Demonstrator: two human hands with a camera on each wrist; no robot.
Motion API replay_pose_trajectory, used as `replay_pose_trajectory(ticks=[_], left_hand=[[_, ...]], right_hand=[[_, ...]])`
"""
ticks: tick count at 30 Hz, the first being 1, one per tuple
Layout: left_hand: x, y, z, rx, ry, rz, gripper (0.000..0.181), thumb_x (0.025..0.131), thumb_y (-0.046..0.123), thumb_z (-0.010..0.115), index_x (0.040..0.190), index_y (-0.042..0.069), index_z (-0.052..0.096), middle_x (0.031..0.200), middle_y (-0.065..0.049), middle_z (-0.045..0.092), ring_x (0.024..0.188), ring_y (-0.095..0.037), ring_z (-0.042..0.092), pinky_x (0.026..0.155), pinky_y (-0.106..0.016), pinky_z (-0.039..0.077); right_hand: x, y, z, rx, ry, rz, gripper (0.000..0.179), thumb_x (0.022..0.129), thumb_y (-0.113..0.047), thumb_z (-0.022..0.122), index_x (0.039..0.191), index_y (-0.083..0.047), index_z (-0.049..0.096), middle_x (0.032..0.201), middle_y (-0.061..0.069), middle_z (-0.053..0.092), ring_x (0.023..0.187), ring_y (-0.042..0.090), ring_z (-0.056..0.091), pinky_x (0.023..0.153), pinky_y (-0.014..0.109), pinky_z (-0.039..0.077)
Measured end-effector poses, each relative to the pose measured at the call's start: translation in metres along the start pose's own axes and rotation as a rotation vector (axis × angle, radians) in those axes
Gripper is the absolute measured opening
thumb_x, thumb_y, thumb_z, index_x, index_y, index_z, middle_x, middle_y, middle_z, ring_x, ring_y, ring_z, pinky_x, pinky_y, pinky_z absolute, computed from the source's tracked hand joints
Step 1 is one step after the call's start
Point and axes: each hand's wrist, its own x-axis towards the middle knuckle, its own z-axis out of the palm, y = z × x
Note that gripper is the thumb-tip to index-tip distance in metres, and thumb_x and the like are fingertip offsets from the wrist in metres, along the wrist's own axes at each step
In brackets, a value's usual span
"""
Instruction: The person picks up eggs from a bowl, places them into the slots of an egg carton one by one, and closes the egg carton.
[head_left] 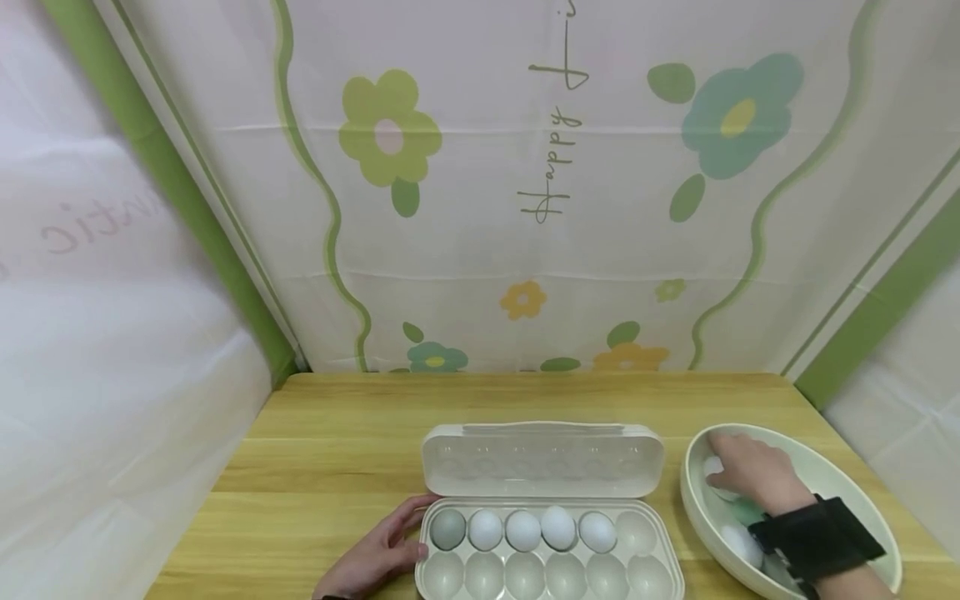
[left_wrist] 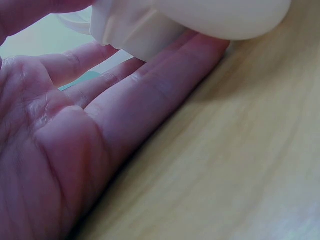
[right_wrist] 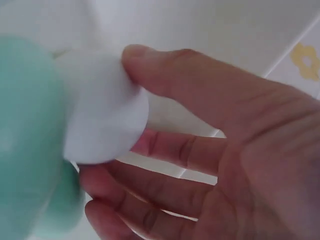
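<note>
An egg carton (head_left: 546,502) lies with its lid raised at the back. In its far row sit one greyish-green egg (head_left: 447,530) and several white eggs (head_left: 522,531); the near row's cups hold nothing. My left hand (head_left: 378,550) touches the carton's left end, its fingers extended along the underside in the left wrist view. Inside the pale bowl (head_left: 832,467) at the right, my right hand (head_left: 757,471) grips a white egg (right_wrist: 107,107) between thumb and fingers. Beside it in the right wrist view is a mint-green egg (right_wrist: 27,135).
Another white egg (head_left: 741,546) lies in the bowl, near my wrist strap (head_left: 821,537). The wooden table (head_left: 337,467) ends at a flowered curtain (head_left: 480,233) behind, and white cloth (head_left: 135,400) hangs along the sides.
</note>
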Motion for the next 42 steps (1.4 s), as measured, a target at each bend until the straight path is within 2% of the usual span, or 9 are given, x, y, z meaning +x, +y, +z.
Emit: replay_pose_trajectory(ticks=[11,19,25,31,36,39,42], left_hand=[[0.001,0.001,-0.002,-0.001,0.006,0.013,0.055,0.094,-0.002,0.041,0.143,0.006,0.019,0.147,-0.025,0.023,0.122,-0.024,0.042,0.094,-0.035,0.043],[0.001,0.003,-0.001,0.006,0.012,0.001,0.054,0.094,-0.001,0.042,0.143,0.006,0.019,0.147,-0.025,0.023,0.122,-0.025,0.042,0.094,-0.035,0.043],[0.001,0.003,-0.001,0.011,0.016,-0.004,0.054,0.094,-0.001,0.042,0.143,0.006,0.02,0.147,-0.025,0.023,0.122,-0.024,0.042,0.094,-0.035,0.043],[0.0,0.001,-0.001,0.004,0.002,-0.003,0.054,0.095,-0.002,0.04,0.143,0.006,0.018,0.147,-0.026,0.022,0.123,-0.025,0.042,0.095,-0.035,0.043],[0.0,0.0,0.0,-0.005,0.001,-0.006,0.053,0.095,-0.002,0.04,0.143,0.005,0.018,0.147,-0.025,0.023,0.122,-0.025,0.042,0.094,-0.035,0.043],[0.0,0.0,0.0,-0.013,-0.002,-0.003,0.053,0.095,-0.002,0.039,0.143,0.005,0.018,0.147,-0.025,0.023,0.122,-0.025,0.042,0.095,-0.036,0.043],[0.0,0.0,0.0,-0.016,-0.006,0.003,0.053,0.095,-0.002,0.039,0.143,0.005,0.018,0.147,-0.024,0.023,0.122,-0.025,0.042,0.095,-0.036,0.043]], right_hand=[[0.0,-0.003,0.0,0.029,-0.005,-0.04,0.035,0.064,-0.021,0.074,0.09,-0.006,0.056,0.083,0.011,0.063,0.071,0.029,0.057,0.056,0.049,0.045],[0.0,-0.008,-0.004,0.033,-0.058,-0.027,0.037,0.067,-0.023,0.075,0.095,-0.005,0.057,0.086,0.012,0.064,0.071,0.026,0.056,0.056,0.047,0.046],[-0.003,-0.01,-0.005,0.035,-0.054,-0.017,0.038,0.068,-0.024,0.075,0.096,-0.005,0.058,0.088,0.013,0.065,0.073,0.026,0.058,0.057,0.047,0.047],[-0.01,-0.013,-0.007,0.012,-0.007,-0.021,0.039,0.069,-0.025,0.075,0.097,-0.004,0.057,0.083,0.008,0.064,0.069,0.021,0.055,0.054,0.042,0.046],[-0.017,-0.021,-0.014,-0.005,0.027,-0.008,0.045,0.07,-0.028,0.075,0.101,-0.002,0.057,0.087,0.014,0.066,0.072,0.027,0.058,0.056,0.046,0.046],[-0.02,-0.027,-0.018,-0.02,0.08,-0.016,0.044,0.07,-0.029,0.075,0.101,-0.004,0.057,0.085,0.014,0.066,0.07,0.027,0.058,0.051,0.044,0.044],[-0.025,-0.034,-0.022,-0.045,0.166,-0.04,0.044,0.07,-0.028,0.075,0.101,-0.004,0.056,0.083,0.014,0.066,0.07,0.029,0.059,0.055,0.048,0.043]])
